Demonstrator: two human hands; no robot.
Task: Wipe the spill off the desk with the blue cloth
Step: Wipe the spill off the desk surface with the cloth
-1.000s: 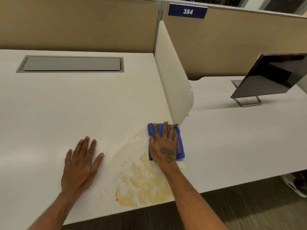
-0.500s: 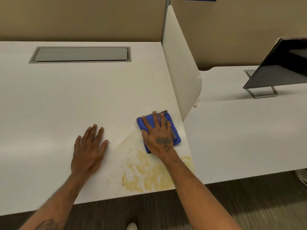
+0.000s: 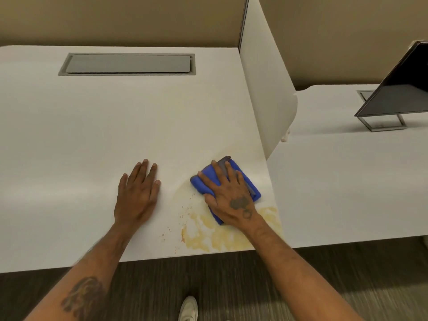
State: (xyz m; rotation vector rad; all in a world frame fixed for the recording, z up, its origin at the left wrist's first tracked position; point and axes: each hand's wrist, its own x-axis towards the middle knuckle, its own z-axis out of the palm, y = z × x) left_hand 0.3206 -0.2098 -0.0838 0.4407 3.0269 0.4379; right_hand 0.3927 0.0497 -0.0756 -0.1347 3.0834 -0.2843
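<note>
My right hand [image 3: 228, 198] is flat on the cloth [image 3: 251, 187], pressing it down on the desk [image 3: 115, 126], not gripping it. The cloth sits at the top edge of the spill [image 3: 215, 237]. My left hand [image 3: 136, 195] lies open on the desk, holding nothing. I am in the middle of wiping. Most of the yellow mess is near the front edge, so next I think I should pull the cloth toward me.
</note>
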